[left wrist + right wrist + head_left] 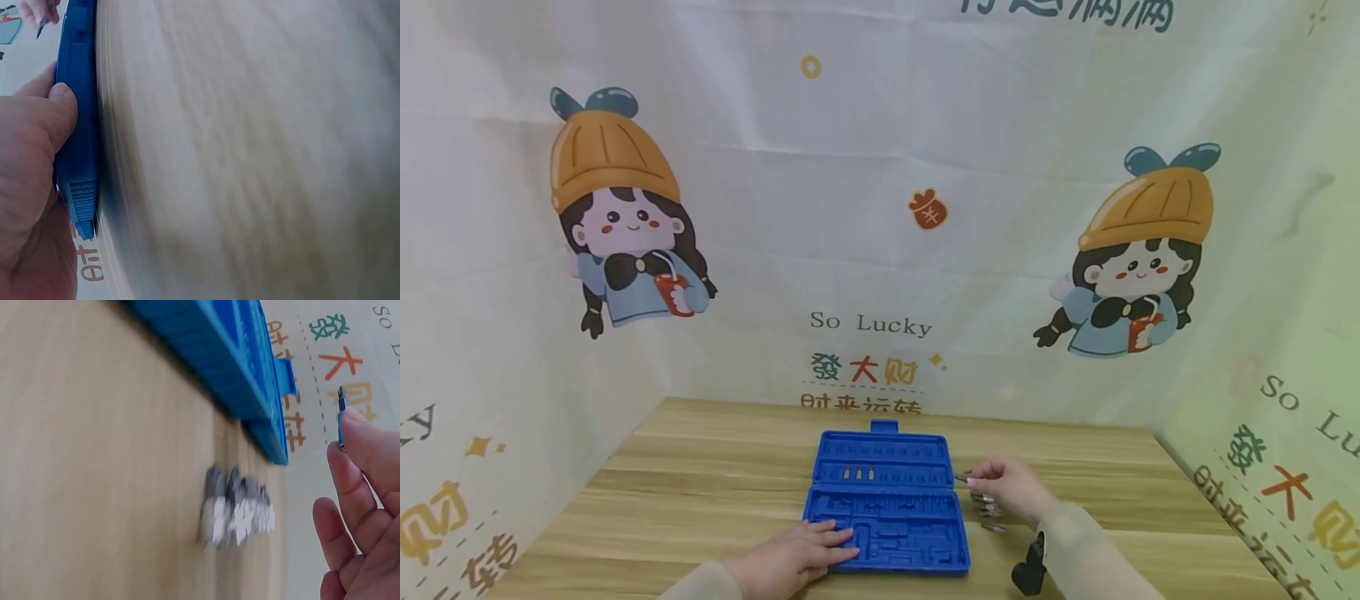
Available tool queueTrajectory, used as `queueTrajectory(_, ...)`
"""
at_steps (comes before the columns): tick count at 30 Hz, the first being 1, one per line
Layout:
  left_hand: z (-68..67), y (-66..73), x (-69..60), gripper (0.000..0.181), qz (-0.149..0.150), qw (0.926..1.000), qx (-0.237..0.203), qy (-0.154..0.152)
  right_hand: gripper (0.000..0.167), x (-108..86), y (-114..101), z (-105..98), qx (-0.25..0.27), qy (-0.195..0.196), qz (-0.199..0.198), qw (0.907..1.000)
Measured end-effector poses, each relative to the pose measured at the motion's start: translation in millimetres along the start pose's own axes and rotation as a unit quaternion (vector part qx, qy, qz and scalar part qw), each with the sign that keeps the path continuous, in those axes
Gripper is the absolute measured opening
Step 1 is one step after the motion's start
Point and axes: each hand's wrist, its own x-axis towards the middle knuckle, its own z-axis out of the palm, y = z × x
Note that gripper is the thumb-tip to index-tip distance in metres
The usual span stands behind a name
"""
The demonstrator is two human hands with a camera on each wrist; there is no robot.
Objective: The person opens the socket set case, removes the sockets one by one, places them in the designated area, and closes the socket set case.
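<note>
An unfolded blue plastic bit case [917, 557] lies on the table. My left hand [790, 557] rests on the case's near left corner with its fingers spread over the recesses; in the left wrist view its thumb [62, 115] touches the side edge. Between thumb and fingertip my right hand [1011, 487] pinches a small screwdriver bit [342, 419], dark-tipped with a blue band, just right of the case. Three bits [859, 472] stand side by side in the case's far half. Several loose metal bits [985, 504] lie on the table below my right hand.
The wooden table [700, 467] carries the case and loose bits. A printed cloth [865, 250] hangs behind it and along both sides. A black wrist camera [1030, 567] sits at my right wrist, close to the tabletop.
</note>
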Motion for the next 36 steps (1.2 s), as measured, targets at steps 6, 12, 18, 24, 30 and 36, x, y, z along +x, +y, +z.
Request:
queueTrajectory(6, -3.8, 1.9, -1.4, 0.045, -0.015, 0.9999, -0.003, -0.006, 0.012, -16.1, 14, -11, -0.001, -0.007, -0.014, 0.9999)
queueTrajectory(12, -4.7, 0.9, -2.8, 0.045, -0.028, 0.9995, -0.012, -0.010, 0.013, -29.1, 33, -14, -0.026, -0.024, -0.043, 0.9985)
queueTrajectory(18, -4.7, 1.0, -4.1, 0.044, -0.025, 0.9996, -0.015, -0.007, 0.013, -33.3, 43, -8, -0.023, -0.019, -0.059, 0.9978)
queueTrajectory(24, -4.0, 1.8, -3.1, 0.045, -0.017, 0.9998, -0.007, -0.005, 0.012, -34.5, 42, -3, -0.031, 0.007, -0.056, 0.9979)
queueTrajectory(30, -2.7, 2.6, -1.3, 0.045, -0.021, 0.9997, -0.010, -0.010, 0.013, -35.1, 38, 3, -0.076, 0.037, -0.051, 0.9951)
queueTrajectory(36, -2.0, 5.8, 0.6, 0.045, -0.027, 0.9995, -0.010, -0.013, 0.016, -35.6, 34, 4, -0.109, 0.058, -0.030, 0.9919)
